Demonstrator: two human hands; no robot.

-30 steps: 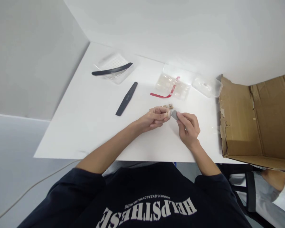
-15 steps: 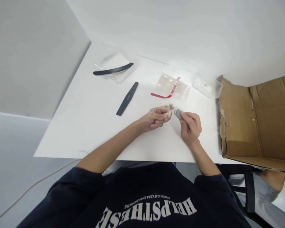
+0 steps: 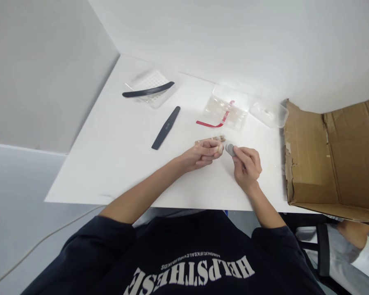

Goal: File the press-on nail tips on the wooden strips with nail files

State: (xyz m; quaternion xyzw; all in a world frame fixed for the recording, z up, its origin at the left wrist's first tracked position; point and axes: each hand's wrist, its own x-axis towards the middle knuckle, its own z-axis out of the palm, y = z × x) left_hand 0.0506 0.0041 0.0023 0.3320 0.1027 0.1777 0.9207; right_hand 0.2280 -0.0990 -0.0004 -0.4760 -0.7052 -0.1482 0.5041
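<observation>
- the left hand pinches a small pale piece
- the right hand holds a grey rounded object just beside it
- a dark file lies on the counter
- a cardboard box stands at right

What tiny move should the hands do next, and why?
Maybe the right hand should ease the small grey piece over to touch the small pale piece. The left hand seems to pinch the pale one in its fingertips, the right hand has the grey one, and only a narrow gap seems to lie between them.
</observation>
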